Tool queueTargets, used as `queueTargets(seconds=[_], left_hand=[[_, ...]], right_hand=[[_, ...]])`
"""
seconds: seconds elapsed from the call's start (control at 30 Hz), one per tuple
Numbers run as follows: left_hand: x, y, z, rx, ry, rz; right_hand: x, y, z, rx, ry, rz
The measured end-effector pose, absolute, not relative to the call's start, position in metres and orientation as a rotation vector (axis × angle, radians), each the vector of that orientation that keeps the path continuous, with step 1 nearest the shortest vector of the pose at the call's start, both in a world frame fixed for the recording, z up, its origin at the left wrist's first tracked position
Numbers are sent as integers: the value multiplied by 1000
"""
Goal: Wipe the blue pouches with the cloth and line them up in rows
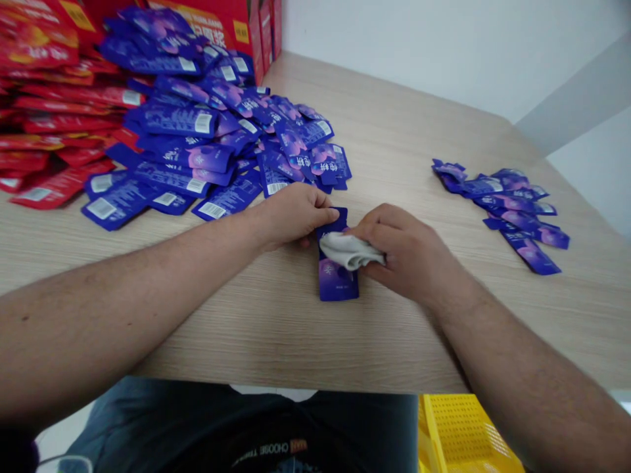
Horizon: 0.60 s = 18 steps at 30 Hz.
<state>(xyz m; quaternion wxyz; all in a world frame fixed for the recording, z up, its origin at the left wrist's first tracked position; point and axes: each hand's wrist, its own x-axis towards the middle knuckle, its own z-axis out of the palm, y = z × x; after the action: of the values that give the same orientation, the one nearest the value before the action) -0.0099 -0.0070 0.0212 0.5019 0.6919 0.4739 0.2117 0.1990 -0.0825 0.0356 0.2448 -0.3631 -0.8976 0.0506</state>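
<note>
A purple sachet lies flat on the table in front of me. My left hand pinches its upper end between thumb and fingers. In my right hand is a bunched whitish cloth, which covers the middle of the sachet. Just beyond my left hand spreads a big heap of similar purple sachets. A smaller row of purple sachets lies to the right, apart from my right hand.
Red packets are piled at the left, against the purple heap. Red printed boxes stand behind. The wooden table meets a white wall at the back. Below its front edge, at right, is a yellow perforated basket.
</note>
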Motion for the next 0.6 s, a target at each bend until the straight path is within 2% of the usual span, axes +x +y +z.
queueTargets(seconds=[0.1,0.3,0.47,0.6], left_hand=[[-9,-8,23,1649,1174,538],[-10,-10,25,1676,1166,513],[-8,-10,25,1619,1174,547],[-9,-11,26,1673,1185,555]], right_hand=[[198,-77,31,-1102,-2312,6],[191,-88,36,-837,-2538,264],[197,-80,30,-1132,-2308,35],[192,-83,31,-965,-2425,249]])
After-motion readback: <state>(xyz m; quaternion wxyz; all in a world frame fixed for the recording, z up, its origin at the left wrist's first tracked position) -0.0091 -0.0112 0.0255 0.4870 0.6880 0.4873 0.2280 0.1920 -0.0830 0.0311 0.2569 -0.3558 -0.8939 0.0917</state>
